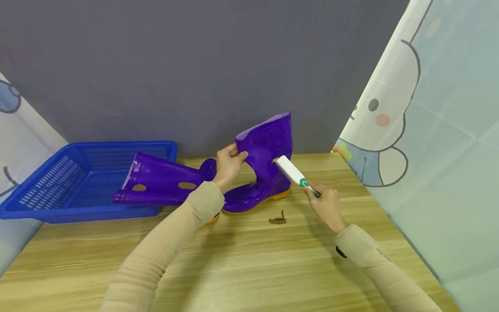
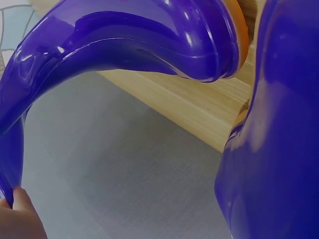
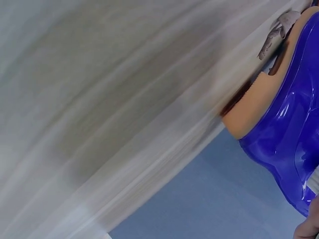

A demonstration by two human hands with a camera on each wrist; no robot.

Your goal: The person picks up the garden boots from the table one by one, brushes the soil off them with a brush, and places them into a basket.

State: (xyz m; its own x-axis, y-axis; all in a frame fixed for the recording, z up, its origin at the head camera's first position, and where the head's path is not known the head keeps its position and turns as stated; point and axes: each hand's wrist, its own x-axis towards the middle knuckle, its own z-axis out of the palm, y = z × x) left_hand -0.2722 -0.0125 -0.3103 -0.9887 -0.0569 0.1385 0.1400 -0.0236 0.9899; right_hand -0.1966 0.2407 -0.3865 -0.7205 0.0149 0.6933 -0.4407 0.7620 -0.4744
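A small white C-like mark (image 1: pixel 304 183) on the green-and-white brush (image 1: pixel 290 169)

A blue plastic basket (image 1: pixel 97 212) with perforated walls sits toward the back left of the wood-grained table (image 1: pixel 269 264) and reaches past its left edge. A plain dark grey surface (image 1: pixel 202 65) rises behind. At the right is a pale blue-green panel (image 1: pixel 460 173) printed with a white, pink-cheeked cartoon animal (image 1: pixel 393 93); another cartoon-printed panel (image 1: pixel 29 134) shows at the far left.

Left hand (image 2: pixel 22 220): cut off, left wrist view's lower left
Brush (image 1: pixel 290 169): mostly cut off, right wrist view's right edge
Lying boot (image 1: pixel 163 173): partly behind left sleeve (image 1: pixel 153 247)
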